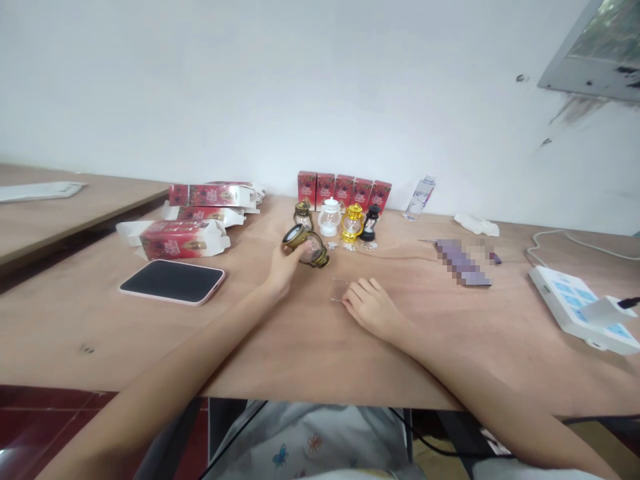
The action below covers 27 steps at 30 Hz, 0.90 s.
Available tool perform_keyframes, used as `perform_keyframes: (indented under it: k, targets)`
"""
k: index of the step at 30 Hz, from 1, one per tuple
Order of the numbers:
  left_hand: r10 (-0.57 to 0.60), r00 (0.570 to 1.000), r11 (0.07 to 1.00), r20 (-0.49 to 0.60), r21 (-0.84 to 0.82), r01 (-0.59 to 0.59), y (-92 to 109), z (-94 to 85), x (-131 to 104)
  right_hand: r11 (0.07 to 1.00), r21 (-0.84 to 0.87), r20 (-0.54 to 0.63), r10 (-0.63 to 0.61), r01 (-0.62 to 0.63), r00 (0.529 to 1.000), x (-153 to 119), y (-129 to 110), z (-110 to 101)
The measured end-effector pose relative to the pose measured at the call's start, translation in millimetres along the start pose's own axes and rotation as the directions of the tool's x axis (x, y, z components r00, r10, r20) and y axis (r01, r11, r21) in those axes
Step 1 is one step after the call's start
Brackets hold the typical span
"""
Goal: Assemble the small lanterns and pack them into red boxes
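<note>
While a pale wall [250, 87] spans the background, with a window [603, 50] at its upper right, a broad wooden tabletop [310, 353] stretches below, pinkish-brown and faintly grained; a dark gap runs along its left edge, and clothing [310, 440] shows beneath its front edge. Toward the tabletop's right end lies a white power strip [560, 293]. Red-and-white cartons [173, 240] with loose flaps are heaped near the back left corner, and a phone [173, 281] lies between them and the front edge. Five red boxes [345, 190] line the back edge.

Around the tabletop's middle, the left hand [284, 270] curls round a bronze lantern [315, 248], thumb against its clear globe. The lantern is tilted, its round base raised toward the left edge and showing a pale disc, its ridged cap slanting down rightward. Standing before the boxes are a second bronze lantern [303, 217], a white lantern [329, 220], a gold lantern [352, 225] and a black lantern [371, 225]. Nearer the front edge, the right hand [373, 310] pinches thin wire [335, 300] narrowly between its fingertips.
</note>
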<state>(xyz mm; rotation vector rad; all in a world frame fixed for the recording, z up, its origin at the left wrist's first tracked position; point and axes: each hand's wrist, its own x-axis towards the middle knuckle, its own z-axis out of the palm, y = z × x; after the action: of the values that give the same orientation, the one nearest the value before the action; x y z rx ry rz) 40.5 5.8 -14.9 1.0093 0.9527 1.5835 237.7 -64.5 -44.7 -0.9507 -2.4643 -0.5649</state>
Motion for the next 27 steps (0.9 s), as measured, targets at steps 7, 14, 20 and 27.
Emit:
perform_keyframes:
  k: [7, 14, 20, 27]
  targets:
    - [-0.249, 0.96, 0.958, 0.124, -0.111, 0.263, 5.4, 4.2, -11.2, 0.668, 0.68, 0.003, 0.408, -0.301, 0.913, -3.0, -5.5, 4.1]
    - [-0.306, 0.917, 0.923, 0.257, -0.155, 0.352, 11.0, 8.0, -17.2, 0.367, 0.875, 0.054, 0.575, -0.316, 0.817, -1.6, 4.3, 9.4]
    - [-0.321, 0.899, 0.912, 0.298, -0.158, 0.378, 9.5, 6.0, -16.5, 0.345, 0.889, 0.032, 0.609, -0.301, 0.793, 0.2, 7.0, 10.2]
    - [-0.331, 0.892, 0.903, 0.309, -0.169, 0.394, 10.0, 6.3, -18.3, 0.346, 0.883, 0.028, 0.633, -0.316, 0.773, -0.6, 11.4, 12.6]
